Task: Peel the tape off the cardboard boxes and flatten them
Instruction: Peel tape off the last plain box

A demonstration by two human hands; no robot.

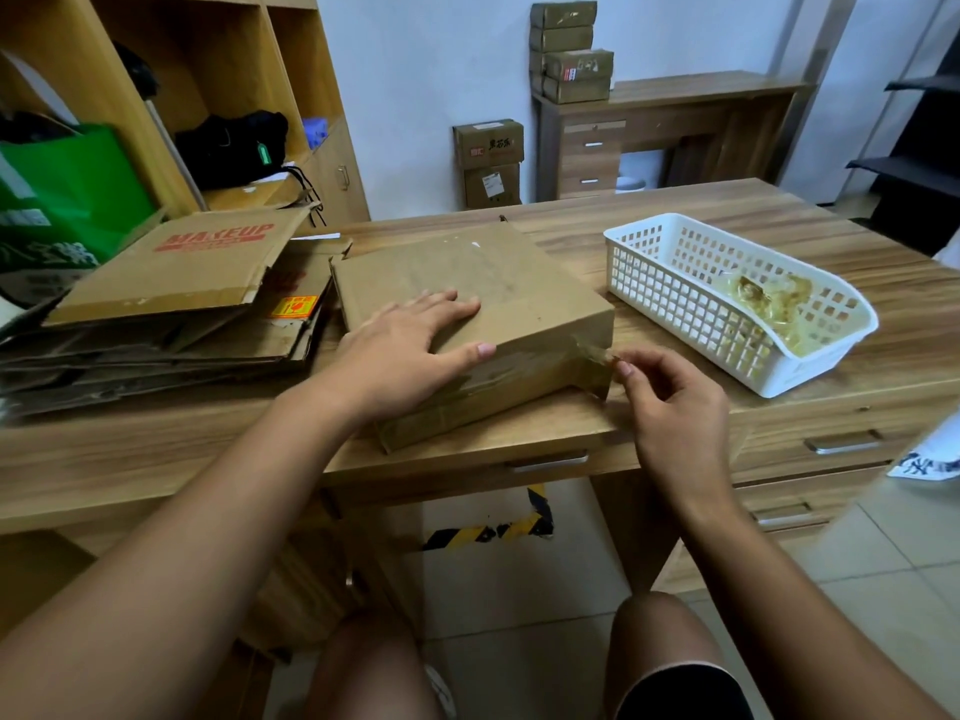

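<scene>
Right hand (670,402) pinches the lifted end of the tape (597,351) at the near right corner of the box (467,272), apparently to peel it. Left hand (410,345) lies flat, fingers spread, steadying the box on the surface (727,220). Flattened cardboard (171,283) is stacked left; a basket (675,304) to the right holds tape scraps.

bare desk strip (587,236) between box (467,283) and basket (675,298), flattened cardboard stack (171,324) crowding left
</scene>
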